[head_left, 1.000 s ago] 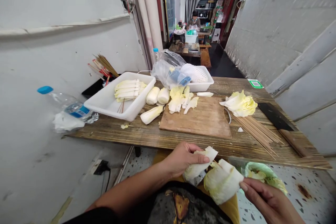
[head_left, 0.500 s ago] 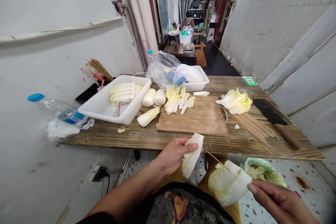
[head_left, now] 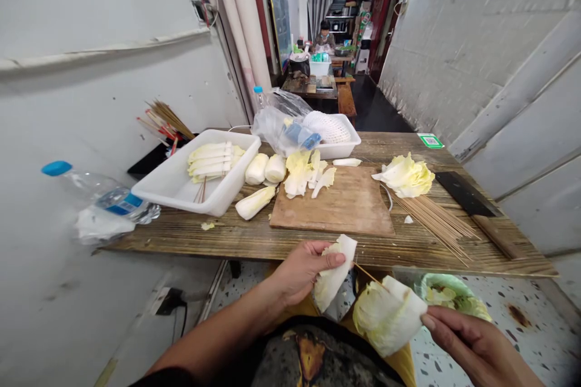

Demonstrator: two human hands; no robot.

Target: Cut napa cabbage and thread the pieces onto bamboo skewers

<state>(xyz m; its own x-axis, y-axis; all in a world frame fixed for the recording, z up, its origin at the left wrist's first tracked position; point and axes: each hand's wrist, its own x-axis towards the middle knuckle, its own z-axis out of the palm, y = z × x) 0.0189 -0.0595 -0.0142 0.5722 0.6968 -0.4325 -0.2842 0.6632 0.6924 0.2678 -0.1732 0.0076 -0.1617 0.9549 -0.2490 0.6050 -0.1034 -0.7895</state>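
Cabbage leaves (head_left: 393, 317): we hold two, white-ribbed and wrinkled pale yellow-green, near the table (head_left: 245, 243) edge.
Left hand (head_left: 306, 269): we pinch one leaf under the thumb.
Right hand (head_left: 469, 332): we pinch the other's white end.
Bamboo skewer (head_left: 367, 273): one between our hands, protruding from the right-hand leaf.
Cleaver (head_left: 467, 196): one.
Cutting board (head_left: 336, 211): one.

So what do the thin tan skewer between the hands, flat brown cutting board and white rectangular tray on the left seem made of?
Thin tan skewer: probably bamboo or wood, dull, from its colour. Flat brown cutting board: apparently wood, matt, with mottled brown tones. White rectangular tray: likely plastic, smooth, with rounded corners.
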